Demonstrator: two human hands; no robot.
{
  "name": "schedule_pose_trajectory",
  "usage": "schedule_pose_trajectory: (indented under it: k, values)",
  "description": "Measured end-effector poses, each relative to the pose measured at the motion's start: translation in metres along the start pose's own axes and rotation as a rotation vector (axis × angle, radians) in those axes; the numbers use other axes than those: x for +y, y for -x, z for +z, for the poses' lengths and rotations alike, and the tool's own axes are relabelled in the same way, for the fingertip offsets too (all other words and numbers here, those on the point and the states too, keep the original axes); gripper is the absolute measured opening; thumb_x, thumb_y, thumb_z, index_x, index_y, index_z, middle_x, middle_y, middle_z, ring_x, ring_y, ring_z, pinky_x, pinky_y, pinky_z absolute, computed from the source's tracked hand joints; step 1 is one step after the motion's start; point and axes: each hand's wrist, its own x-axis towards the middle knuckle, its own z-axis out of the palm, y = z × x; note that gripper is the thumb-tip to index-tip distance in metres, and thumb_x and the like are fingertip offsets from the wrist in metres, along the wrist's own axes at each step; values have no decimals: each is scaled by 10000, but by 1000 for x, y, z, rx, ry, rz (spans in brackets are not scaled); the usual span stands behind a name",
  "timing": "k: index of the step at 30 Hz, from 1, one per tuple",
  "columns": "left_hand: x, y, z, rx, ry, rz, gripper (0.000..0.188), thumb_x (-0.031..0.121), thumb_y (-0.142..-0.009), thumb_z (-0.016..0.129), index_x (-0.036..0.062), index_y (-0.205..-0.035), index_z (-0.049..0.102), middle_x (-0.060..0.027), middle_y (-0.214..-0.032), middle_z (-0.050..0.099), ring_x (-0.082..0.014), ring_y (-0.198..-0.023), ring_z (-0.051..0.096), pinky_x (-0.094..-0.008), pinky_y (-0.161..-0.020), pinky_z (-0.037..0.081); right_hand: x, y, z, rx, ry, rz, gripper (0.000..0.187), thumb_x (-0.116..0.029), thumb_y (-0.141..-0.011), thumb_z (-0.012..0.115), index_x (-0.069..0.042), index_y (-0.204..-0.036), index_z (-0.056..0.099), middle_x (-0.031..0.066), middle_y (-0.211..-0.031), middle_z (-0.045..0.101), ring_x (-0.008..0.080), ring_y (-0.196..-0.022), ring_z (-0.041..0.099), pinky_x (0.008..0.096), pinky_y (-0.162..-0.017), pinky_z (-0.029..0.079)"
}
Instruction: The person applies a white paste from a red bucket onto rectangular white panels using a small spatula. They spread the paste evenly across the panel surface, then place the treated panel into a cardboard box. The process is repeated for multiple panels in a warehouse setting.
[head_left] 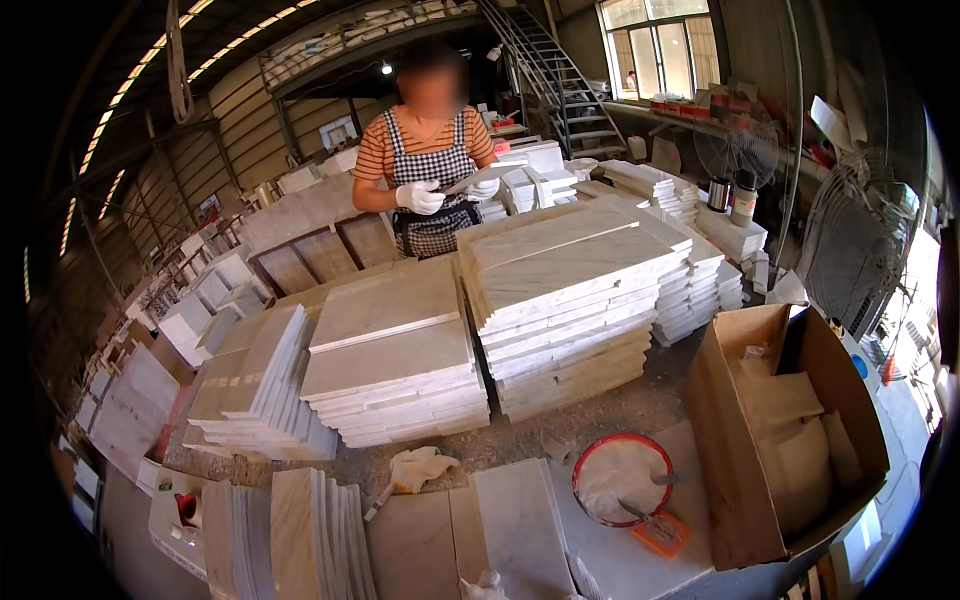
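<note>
At the lower edge, a small white crumpled shape [484, 586], perhaps the tips of my gloved left hand, shows against the near left corner of a pale marble tile [520, 520]. Too little of it is visible to tell whether its fingers grip the tile. My right hand is out of the picture. Left of that tile lies a flatter grey tile [410, 535], and several narrow tiles [310, 535] stand on edge beside it. To the right sits a red-rimmed bowl [620, 455] of white paste or powder with a tool in it, an orange-and-white packet [662, 535] against it.
Stacks of marble slabs [395, 345] and a taller stack [570, 260] fill the bench's middle. An open cardboard box [740, 440] stands right. A cream cloth [422, 467] lies before the stacks. Across the bench, a co-worker [425, 160] in white gloves holds a thin slab.
</note>
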Motion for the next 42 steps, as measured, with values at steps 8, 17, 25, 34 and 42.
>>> schedule_pose_trajectory:
  k: [8,17,25,34,42]
  values:
    - [-51,-12,-51,-205,1383,-469,279,187,-1031,519,81,-1289,522,-1,-1048,509,-123,-967,477,-270,-905,408,-4,-8,-1,-12,-16,24,643,-273,-1045,487,-60,-1584,210,103,-1642,209,222,-1505,172,379,-1216,141]
    - [-51,-5,-48,-105,2246,-670,269,301,-1038,524,136,-1250,544,4,-986,490,-147,-991,439,-337,-980,373,-5,-8,-6,-17,-22,25,675,-261,-1036,497,-73,-1599,175,110,-1664,161,239,-1532,118,392,-1229,106]
    - [-34,-11,-47,-25,2305,-851,367,330,-1051,504,72,-1312,503,-55,-1026,526,-170,-1059,473,-334,-1015,417,-11,-6,5,65,60,-190,583,-188,-1010,540,-34,-1535,340,129,-1593,338,250,-1468,306,379,-1180,258]
    - [28,9,33,127,-108,98,290,32,-1012,490,-3,-1300,484,-6,-1024,507,-112,-948,504,-217,-876,422,-1,-5,-6,4,-45,-42,652,-155,-1024,525,-51,-1589,216,30,-1617,280,158,-1446,280,292,-1128,290]
    - [41,3,9,241,-244,232,230,110,-998,530,14,-1205,555,-45,-1037,583,-151,-968,541,-305,-972,433,5,-10,-22,188,894,-531,632,-361,-941,657,-119,-1488,451,139,-1510,459,361,-1376,444,435,-1134,354]
